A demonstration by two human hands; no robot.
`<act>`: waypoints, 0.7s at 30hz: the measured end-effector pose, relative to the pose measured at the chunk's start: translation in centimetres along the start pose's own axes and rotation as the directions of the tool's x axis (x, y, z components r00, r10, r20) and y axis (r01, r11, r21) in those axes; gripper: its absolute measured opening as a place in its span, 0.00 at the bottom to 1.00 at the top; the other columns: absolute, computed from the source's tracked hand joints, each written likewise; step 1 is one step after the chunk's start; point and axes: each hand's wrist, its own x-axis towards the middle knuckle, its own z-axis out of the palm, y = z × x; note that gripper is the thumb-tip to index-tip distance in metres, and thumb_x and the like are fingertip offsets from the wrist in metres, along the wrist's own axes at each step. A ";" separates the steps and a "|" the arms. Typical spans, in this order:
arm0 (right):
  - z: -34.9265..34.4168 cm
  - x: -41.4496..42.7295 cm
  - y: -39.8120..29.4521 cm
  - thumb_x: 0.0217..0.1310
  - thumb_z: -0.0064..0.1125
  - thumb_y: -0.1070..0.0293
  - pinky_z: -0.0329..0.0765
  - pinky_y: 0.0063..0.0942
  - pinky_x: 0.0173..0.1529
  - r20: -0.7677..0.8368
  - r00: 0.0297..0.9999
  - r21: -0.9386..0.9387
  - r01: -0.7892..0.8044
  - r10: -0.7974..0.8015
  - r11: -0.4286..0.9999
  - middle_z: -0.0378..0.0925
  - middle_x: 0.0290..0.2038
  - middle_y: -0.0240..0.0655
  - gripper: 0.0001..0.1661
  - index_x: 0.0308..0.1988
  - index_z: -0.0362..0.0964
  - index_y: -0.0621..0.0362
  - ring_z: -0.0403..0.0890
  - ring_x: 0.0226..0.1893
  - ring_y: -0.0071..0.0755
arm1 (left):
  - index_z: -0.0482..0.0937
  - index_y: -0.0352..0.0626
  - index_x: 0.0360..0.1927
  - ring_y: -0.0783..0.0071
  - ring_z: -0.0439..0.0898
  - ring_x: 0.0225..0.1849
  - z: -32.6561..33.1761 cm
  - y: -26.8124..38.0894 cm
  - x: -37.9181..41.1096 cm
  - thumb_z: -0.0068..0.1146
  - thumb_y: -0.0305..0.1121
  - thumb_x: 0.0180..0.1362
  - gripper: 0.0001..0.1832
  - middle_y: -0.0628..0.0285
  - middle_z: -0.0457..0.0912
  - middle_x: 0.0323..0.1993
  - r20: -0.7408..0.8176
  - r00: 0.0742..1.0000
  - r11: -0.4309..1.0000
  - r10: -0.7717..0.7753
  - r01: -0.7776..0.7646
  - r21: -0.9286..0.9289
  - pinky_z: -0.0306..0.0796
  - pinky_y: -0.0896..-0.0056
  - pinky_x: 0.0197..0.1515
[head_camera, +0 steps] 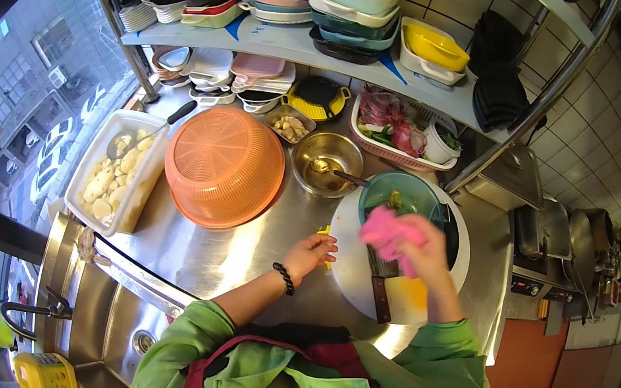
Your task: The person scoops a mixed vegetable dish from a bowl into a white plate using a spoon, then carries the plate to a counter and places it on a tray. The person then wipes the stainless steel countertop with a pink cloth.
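Note:
My right hand (pixel 429 245) grips a pink cloth (pixel 391 235) above a round white cutting board (pixel 344 271). Under the cloth, a cleaver with a wooden handle (pixel 380 299) lies on the board, its blade partly hidden. A teal bowl (pixel 407 190) with a little food inside stands at the board's far side, next to a dark round item that is partly covered. My left hand (pixel 308 256) is empty, fingers apart and slightly curled, left of the board. Small yellow pieces (pixel 324 230) lie just beyond it. A steel bowl (pixel 329 148) holds a spoon and some liquid.
An upturned orange colander (pixel 224 166) and a white tub (pixel 129 215) of peeled potato-like pieces stand to the left. Farther back are a basket (pixel 400 158) of vegetables and a shelf (pixel 283 51) of stacked dishes. A steel sink (pixel 117 321) is at the near left.

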 end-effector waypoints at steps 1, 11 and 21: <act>2.6 -0.2 -0.7 0.39 0.51 0.80 0.72 0.24 0.40 0.091 0.987 -0.062 0.136 -0.130 0.989 0.73 0.33 0.34 0.17 0.37 0.70 0.64 0.74 0.35 0.27 | 0.70 0.41 0.47 0.70 0.77 0.38 -0.1 -0.4 -0.6 0.49 0.39 0.56 0.17 0.64 0.77 0.37 0.003 0.994 0.987 0.113 -0.113 0.114 0.66 0.70 0.45; 18.7 -0.8 1.9 0.41 0.54 0.72 0.74 0.31 0.37 0.242 0.912 -0.527 0.411 -0.332 0.744 0.72 0.39 0.34 0.15 0.36 0.71 0.52 0.76 0.35 0.42 | 0.58 0.42 0.60 0.72 0.67 0.53 -9.0 3.3 -12.8 0.38 0.45 0.63 0.26 0.61 0.69 0.52 0.048 0.940 0.940 0.339 -0.340 0.029 0.60 0.69 0.54; 26.7 -0.7 2.1 0.45 0.52 0.77 0.76 0.29 0.32 0.196 0.960 -0.493 0.272 -0.200 0.826 0.72 0.32 0.32 0.08 0.30 0.72 0.53 0.78 0.31 0.37 | 0.51 0.46 0.63 0.57 0.59 0.61 -17.9 1.8 -20.5 0.24 0.73 0.48 0.47 0.54 0.56 0.62 0.261 0.824 0.581 0.503 -0.099 -0.808 0.53 0.57 0.61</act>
